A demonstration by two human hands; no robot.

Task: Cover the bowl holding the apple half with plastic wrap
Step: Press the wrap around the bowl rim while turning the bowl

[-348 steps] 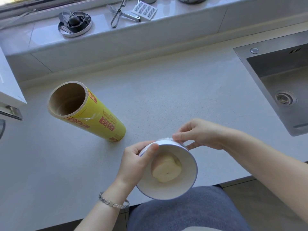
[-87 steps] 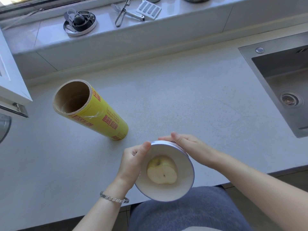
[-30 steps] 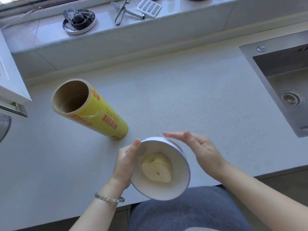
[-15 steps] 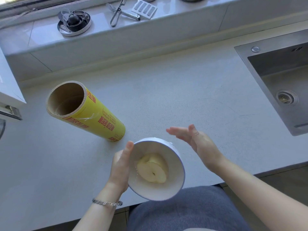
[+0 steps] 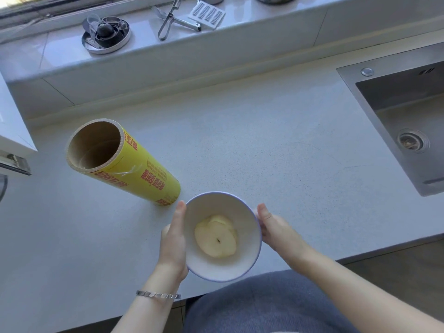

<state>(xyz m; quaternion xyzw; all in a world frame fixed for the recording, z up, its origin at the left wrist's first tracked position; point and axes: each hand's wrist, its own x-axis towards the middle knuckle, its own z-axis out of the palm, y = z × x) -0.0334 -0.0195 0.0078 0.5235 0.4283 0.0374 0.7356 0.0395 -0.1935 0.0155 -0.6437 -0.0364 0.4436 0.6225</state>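
A white bowl (image 5: 208, 263) with a bluish rim is held tilted toward me at the counter's front edge. An apple half (image 5: 216, 236) lies in it, cut face up. My left hand (image 5: 173, 243) cups the bowl's left side, thumb straight along the rim. My right hand (image 5: 276, 231) cups the right side with its thumb by the rim; the fingers of both hands are hidden behind the bowl. Any clear film over the bowl is too faint to make out. The yellow plastic wrap roll (image 5: 144, 174) lies on the counter just left of the bowl.
A steel sink (image 5: 408, 111) is set into the counter at the right. The raised ledge behind carries a round metal tin (image 5: 105, 34), a peeler (image 5: 168, 20) and a small grater (image 5: 206, 14). My grey-clothed lap (image 5: 264, 304) is below the counter edge.
My right hand, lifted off the bowl half a second ago, has come back against its right side. My left thumb has slid off the rim onto the outer wall.
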